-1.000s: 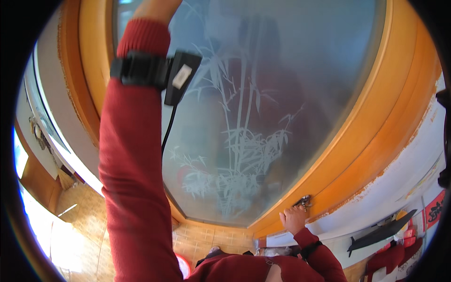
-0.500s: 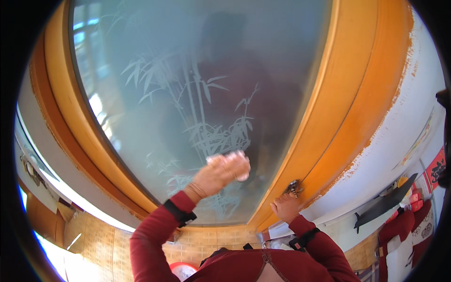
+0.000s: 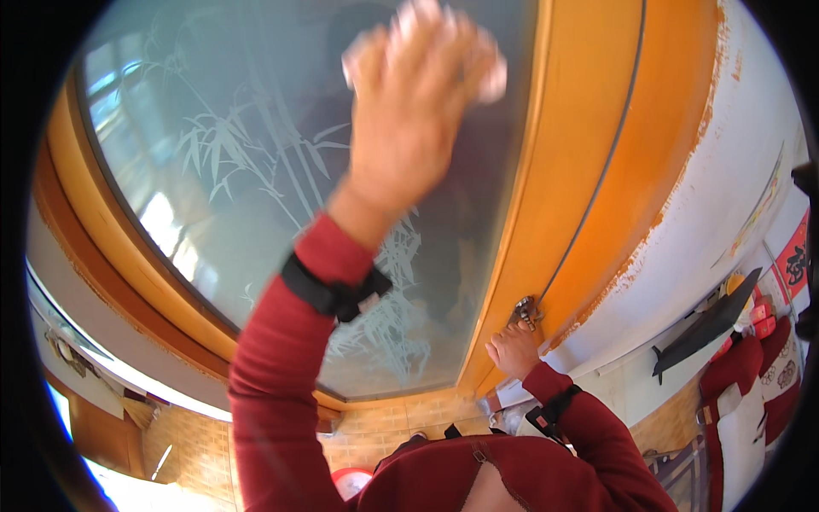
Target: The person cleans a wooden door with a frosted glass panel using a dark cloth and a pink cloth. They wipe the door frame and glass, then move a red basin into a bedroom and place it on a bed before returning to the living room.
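My left hand (image 3: 409,119) is raised high in front of the glass door pane (image 3: 273,230), blurred by motion. Its fingers press a crumpled pale pink-and-white cloth (image 3: 492,81), which pokes out on both sides of them. A frosted bamboo design (image 3: 286,162) decorates the pane. Low on the right, my right hand (image 3: 514,350) grips the metal door handle (image 3: 525,312) on the orange wooden door frame (image 3: 546,213); part of the handle is covered by the fingers.
Rough-edged white wall (image 3: 682,273) adjoins the frame on the right. A red-rimmed basin (image 3: 350,480) sits on the tiled floor (image 3: 388,427) by my body. Far right are a dark flat panel (image 3: 708,328) and red-covered seating (image 3: 734,375). A broom (image 3: 139,411) stands at the lower left.
My left hand has swept up the pane with the cloth, from its lower middle to near the top. The right hand stays at the handle. The seam beside the door looks wider and darker.
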Demonstrator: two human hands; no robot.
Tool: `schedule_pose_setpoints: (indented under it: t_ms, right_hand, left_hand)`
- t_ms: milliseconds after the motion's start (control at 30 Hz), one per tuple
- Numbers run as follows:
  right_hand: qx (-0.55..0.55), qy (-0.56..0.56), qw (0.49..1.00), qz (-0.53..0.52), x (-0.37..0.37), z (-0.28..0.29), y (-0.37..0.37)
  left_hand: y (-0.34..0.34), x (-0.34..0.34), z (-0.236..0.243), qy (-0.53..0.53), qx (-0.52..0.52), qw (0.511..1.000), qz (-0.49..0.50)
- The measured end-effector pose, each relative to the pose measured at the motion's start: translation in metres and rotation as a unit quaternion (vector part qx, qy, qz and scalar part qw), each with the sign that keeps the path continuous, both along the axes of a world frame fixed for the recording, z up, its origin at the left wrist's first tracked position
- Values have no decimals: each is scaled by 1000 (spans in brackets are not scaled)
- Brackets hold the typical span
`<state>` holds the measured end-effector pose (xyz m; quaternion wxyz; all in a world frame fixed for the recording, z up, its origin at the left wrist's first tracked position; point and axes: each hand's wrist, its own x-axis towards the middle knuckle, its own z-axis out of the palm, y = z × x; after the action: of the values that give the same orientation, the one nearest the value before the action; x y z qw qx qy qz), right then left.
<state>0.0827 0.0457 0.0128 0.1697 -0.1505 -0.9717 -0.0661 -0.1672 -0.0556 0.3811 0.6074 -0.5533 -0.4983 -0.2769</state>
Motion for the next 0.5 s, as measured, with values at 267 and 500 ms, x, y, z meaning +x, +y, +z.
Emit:
schedule_pose_setpoints:
  t_ms: [267, 500]
  right_hand:
    - [0, -3, 1000, 12, 5, -7, 0]
    - [10, 33, 999, 33, 5, -2, 2]
  left_hand:
    - [-33, 47, -245, -32, -323, 946, 4]
    - [-22, 11, -115, -3, -204, 978, 47]
